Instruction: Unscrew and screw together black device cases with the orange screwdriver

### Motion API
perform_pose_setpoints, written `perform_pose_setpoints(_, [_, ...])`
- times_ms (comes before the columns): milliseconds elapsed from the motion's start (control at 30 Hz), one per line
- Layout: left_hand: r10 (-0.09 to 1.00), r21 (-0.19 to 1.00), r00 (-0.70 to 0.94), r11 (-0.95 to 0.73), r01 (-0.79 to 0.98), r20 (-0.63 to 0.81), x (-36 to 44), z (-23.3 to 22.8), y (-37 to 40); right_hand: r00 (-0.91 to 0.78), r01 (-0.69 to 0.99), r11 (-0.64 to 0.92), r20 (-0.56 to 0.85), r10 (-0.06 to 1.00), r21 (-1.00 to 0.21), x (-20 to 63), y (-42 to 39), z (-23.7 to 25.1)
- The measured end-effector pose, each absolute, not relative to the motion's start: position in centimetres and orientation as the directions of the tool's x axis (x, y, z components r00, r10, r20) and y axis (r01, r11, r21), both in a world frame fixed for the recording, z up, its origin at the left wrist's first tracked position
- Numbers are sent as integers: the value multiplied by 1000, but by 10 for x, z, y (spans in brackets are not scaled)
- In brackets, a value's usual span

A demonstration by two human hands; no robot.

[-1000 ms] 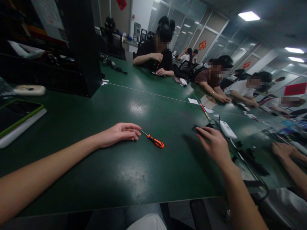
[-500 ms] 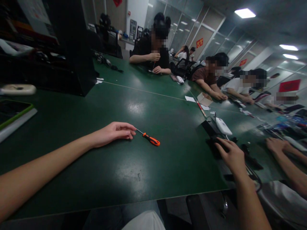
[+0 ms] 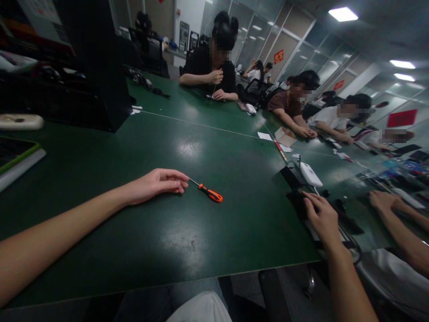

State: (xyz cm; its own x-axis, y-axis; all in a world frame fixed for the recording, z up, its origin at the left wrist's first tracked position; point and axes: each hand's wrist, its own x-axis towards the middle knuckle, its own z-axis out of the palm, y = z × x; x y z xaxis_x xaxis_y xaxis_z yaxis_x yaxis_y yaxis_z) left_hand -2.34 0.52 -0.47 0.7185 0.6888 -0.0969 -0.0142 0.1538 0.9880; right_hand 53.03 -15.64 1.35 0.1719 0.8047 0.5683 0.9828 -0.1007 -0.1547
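Observation:
My left hand (image 3: 157,184) rests on the green table (image 3: 201,147), fingers loosely curled, its fingertips just short of the metal tip of a small orange-handled screwdriver (image 3: 208,192) lying flat. My right hand (image 3: 322,216) reaches to the table's right edge and lies on a dark flat object (image 3: 298,200); how it grips the object is hard to see. Beyond that hand lie a black device (image 3: 290,175) and a white device (image 3: 310,174) with a cable.
A neighbour's hand (image 3: 384,201) and arm lie at the right. Several people sit working along the far and right sides. A small cardboard box (image 3: 284,134) and papers sit mid-right. A black cabinet (image 3: 97,67) and a green-edged tablet (image 3: 15,154) stand at left.
My right hand has moved from the black device near the table's middle-right out to the dark object at the right edge. My left hand and the screwdriver have stayed put.

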Motion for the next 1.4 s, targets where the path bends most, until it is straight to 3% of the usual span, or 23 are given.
perform_pose_setpoints(333, [688,990,720,142,-5,-95,-23,-3,5,129,987,-43,609,782,-154,519,-154,14])
perform_pose_setpoints(600, [681,989,726,151,-10,-96,-24,-4,6,167,975,-40,609,776,-216,533,-134,65])
perform_pose_setpoints(800, [689,990,718,143,-6,-96,-24,-4,6,149,960,-28,424,893,-279,535,-106,61])
perform_pose_setpoints(933, [687,989,721,149,-9,-97,-24,-3,6,92,973,-18,317,944,-229,531,-96,51])
perform_pose_setpoints(1400, [696,994,715,109,-8,-70,-23,-1,5,-23,998,35,201,979,-58,530,-83,51])
